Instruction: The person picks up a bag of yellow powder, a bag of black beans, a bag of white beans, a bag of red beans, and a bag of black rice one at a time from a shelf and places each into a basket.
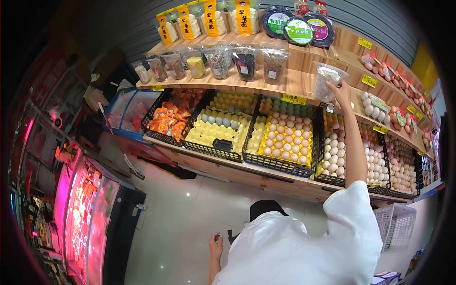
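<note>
My right hand (338, 91) reaches up to the wooden shelf and grips the upper right side of a clear bag (327, 76) with pale contents. The bag stands upright near the shelf's front edge, to the right of a bag of brown grains (274, 65). Low in the view, my left hand (216, 244) hangs over the floor, its fingers loosely bent and apart, with nothing visible in them. A black strap-like thing (232, 236) is close beside it.
Black crates with eggs (287, 140) and orange packets (167, 118) stand below the shelf. Packaged eggs (375, 107) line the right shelves. A lit display case (83, 213) is at left, a pale plastic crate (394, 228) at lower right.
</note>
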Motion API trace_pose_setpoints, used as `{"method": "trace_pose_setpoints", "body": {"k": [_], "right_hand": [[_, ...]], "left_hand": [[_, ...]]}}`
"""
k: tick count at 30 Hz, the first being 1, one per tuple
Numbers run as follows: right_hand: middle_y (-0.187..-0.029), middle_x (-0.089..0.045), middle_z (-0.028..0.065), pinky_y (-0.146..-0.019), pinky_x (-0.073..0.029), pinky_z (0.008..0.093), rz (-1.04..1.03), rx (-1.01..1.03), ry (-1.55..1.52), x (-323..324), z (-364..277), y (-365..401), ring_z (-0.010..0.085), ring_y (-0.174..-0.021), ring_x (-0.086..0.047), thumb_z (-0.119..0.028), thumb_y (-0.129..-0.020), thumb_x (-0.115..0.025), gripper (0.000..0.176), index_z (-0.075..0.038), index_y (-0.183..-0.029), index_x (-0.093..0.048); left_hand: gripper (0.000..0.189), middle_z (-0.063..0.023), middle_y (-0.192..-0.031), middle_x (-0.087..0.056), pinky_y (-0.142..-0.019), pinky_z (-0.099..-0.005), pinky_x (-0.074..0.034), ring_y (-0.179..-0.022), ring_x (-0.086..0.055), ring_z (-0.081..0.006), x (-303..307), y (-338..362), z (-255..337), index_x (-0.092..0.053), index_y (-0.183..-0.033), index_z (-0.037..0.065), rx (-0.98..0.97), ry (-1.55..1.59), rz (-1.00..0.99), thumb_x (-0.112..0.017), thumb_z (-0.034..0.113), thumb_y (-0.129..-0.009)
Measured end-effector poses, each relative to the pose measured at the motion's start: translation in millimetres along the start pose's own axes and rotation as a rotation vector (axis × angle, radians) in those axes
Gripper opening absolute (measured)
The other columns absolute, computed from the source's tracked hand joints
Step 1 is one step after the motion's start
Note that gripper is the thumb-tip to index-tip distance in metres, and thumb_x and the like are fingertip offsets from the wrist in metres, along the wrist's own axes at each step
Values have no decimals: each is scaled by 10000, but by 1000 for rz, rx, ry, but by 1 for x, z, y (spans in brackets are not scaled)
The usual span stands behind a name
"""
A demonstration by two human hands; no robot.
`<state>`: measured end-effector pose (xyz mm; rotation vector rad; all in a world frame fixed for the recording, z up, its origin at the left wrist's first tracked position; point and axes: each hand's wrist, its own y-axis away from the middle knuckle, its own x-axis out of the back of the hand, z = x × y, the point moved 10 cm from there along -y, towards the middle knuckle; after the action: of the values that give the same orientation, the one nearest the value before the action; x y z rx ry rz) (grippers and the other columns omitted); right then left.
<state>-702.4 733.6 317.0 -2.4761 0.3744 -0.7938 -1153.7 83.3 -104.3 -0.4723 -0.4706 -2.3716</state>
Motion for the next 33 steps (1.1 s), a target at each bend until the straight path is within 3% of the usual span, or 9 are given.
{"method": "trace_pose_setpoints", "body": {"k": [7, 13, 16, 19, 26, 30, 31, 33], "right_hand": [[-896, -674, 87, -746, -482, 295, 30, -123, 27, -69, 57, -53, 158, -815, -628, -306, -740, -757, 441, -24, -1051, -621], [-953, -664, 126, -781, -484, 322, 70, -189, -15, -102, 83, -79, 211, -869, -636, -360, -711, -760, 542, -3, -1088, -606], [-984, -659, 122, -807, -487, 315, 47, -167, -185, -121, 75, -85, 199, -905, -631, -308, -741, -752, 529, 7, -1129, -579], [-1035, -647, 119, -833, -487, 313, 3, -141, -282, -136, 53, -91, 186, -945, -616, -246, -777, -736, 508, 12, -1173, -549], [-1047, -646, 136, -850, -487, 321, 8, -207, -142, -153, 51, -98, 205, -959, -621, -289, -775, -734, 569, 11, -1206, -516], [-1307, -455, 244, -1011, -366, 396, 185, -76, 314, -119, -10, -44, 337, -1204, -458, -385, -796, -686, 773, 38, -1343, -341], [-1374, -348, 265, -1064, -292, 415, 186, 25, 325, -105, -31, -23, 378, -1262, -365, -394, -815, -659, 825, 45, -1380, -249], [-1337, -399, 245, -1044, -323, 402, 306, -90, 428, -59, -64, 50, 345, -1216, -428, -334, -839, -645, 749, 47, -1364, -271]], "left_hand": [[250, -82, -933, -634, -739, -297, -465, -864, -592, -159, 20, -97, 22, -595, -1083, 38, 55, 6, -58, -607, 163, -866], [263, -126, -944, -651, -775, -317, -481, -895, -614, -196, 28, -211, 46, -591, -1100, 36, -13, -139, -349, -600, 150, -864], [275, -145, -943, -656, -762, -328, -488, -894, -624, -217, 27, -255, 77, -581, -1112, 30, 7, -296, -488, -595, 137, -860], [278, -145, -906, -662, -735, -329, -495, -848, -633, -226, 27, -307, 81, -578, -1114, 25, -65, -366, -474, -590, 125, -856], [258, -131, -901, -668, -717, -321, -499, -799, -634, -215, 14, -377, 88, -584, -1087, 33, -96, -399, -613, -594, 97, -837], [242, -122, -910, -667, -737, -316, -495, -804, -629, -207, 5, -411, 50, -596, -1069, 35, -121, -323, -782, -606, 112, -840], [237, -118, -911, -666, -742, -314, -494, -807, -628, -206, 3, -422, 45, -599, -1065, 38, -129, -306, -794, -606, 114, -841], [227, -114, -912, -665, -748, -313, -494, -815, -628, -206, 0, -434, 34, -601, -1058, 42, -151, -346, -869, -599, 115, -844]]}}
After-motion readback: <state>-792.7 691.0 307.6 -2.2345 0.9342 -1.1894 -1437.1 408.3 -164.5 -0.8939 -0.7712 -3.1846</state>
